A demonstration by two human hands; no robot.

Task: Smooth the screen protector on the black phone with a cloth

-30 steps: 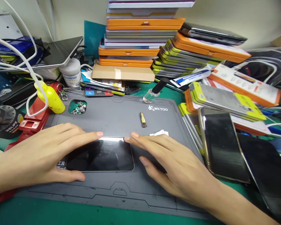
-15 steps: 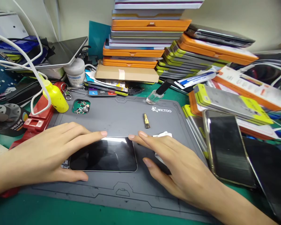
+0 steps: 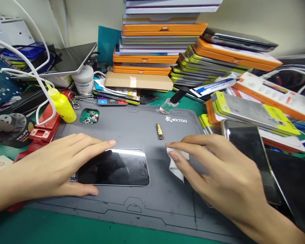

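Note:
A smartphone (image 3: 117,169) with a dark, glossy screen lies face up on the grey mat. My left hand (image 3: 73,162) reaches across its left end, the fingers along the far edge and the thumb along the near edge, holding it flat. To the right, my right hand (image 3: 218,169) is over a crumpled white tissue (image 3: 176,169). Its index fingertip and thumb meet the tissue's upper left edge but stay apart, with white showing between them. Past the phone lies a small brass-coloured brush head (image 3: 159,131) with dark bristles.
A glass bottle with black cap (image 3: 169,105) stands on the grey mat (image 3: 132,128). At left are a yellow bottle (image 3: 63,106), a red tool (image 3: 47,122) and a white cable. Stacked boxes (image 3: 147,61) rise behind; further phones (image 3: 246,145) and boxes crowd the right.
My right hand has moved right, away from the phone's upper right corner, to the white tissue. My left hand stays on the phone.

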